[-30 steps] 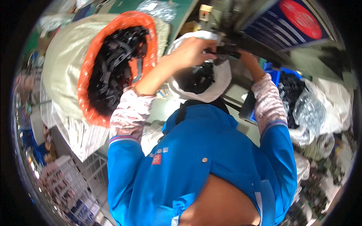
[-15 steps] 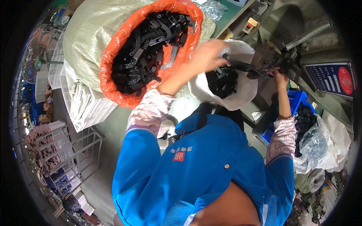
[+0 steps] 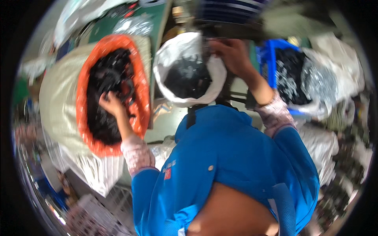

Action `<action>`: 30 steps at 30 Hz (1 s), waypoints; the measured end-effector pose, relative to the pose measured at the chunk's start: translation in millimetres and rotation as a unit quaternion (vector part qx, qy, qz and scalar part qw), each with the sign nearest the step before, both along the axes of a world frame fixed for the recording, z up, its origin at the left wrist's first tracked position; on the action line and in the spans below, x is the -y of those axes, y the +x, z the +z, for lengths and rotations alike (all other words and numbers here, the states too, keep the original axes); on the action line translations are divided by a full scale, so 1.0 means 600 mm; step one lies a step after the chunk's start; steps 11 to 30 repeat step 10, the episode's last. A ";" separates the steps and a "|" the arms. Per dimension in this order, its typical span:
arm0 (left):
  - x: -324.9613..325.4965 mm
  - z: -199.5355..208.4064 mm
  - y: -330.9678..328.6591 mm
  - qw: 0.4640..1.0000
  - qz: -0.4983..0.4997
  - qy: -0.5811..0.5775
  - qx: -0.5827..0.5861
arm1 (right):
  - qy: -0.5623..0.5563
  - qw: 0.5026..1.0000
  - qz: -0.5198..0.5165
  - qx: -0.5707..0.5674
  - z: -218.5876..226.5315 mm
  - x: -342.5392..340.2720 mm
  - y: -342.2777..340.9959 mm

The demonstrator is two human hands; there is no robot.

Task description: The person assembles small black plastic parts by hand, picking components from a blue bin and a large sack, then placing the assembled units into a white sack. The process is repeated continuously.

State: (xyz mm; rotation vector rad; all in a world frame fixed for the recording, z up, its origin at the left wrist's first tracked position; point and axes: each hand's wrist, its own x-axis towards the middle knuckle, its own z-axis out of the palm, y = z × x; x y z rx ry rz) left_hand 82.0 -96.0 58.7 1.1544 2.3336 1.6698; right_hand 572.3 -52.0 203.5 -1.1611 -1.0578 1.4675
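My left hand (image 3: 111, 103) reaches over a sack with an orange plastic liner (image 3: 83, 118). Inside lie many dark lever-like parts (image 3: 103, 122), and the fingers come down among them. Motion smears those fingers, so whether they grip a part is unclear. My right hand (image 3: 233, 56) is raised at the far right of a white bag (image 3: 165, 89), by the underside of the machine. Its fingers are bent and closed around something dark that I cannot make out. Small black pieces (image 3: 187, 80) fill the lower part of the white bag.
A large dark machine body (image 3: 283, 25) overhangs the far side. At the right a blue crate (image 3: 269, 63) holds black parts and a clear plastic bag (image 3: 321, 80). Behind the orange-lined sack is a green tabletop (image 3: 157, 19). White crates (image 3: 92, 169) stand low at the left.
The view has swung to the right. My left hand has left the white bag and moved over the orange-lined sack. My right hand remains by the machine.
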 end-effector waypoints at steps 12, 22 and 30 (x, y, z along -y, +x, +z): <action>0.023 0.080 0.245 0.840 -0.269 0.023 0.470 | 0.008 0.994 0.020 -0.104 -0.024 -0.023 -0.005; 0.023 0.080 0.245 0.840 -0.269 0.023 0.470 | 0.008 0.994 0.020 -0.104 -0.024 -0.023 -0.005; 0.023 0.080 0.245 0.840 -0.269 0.023 0.470 | 0.008 0.994 0.020 -0.104 -0.024 -0.023 -0.005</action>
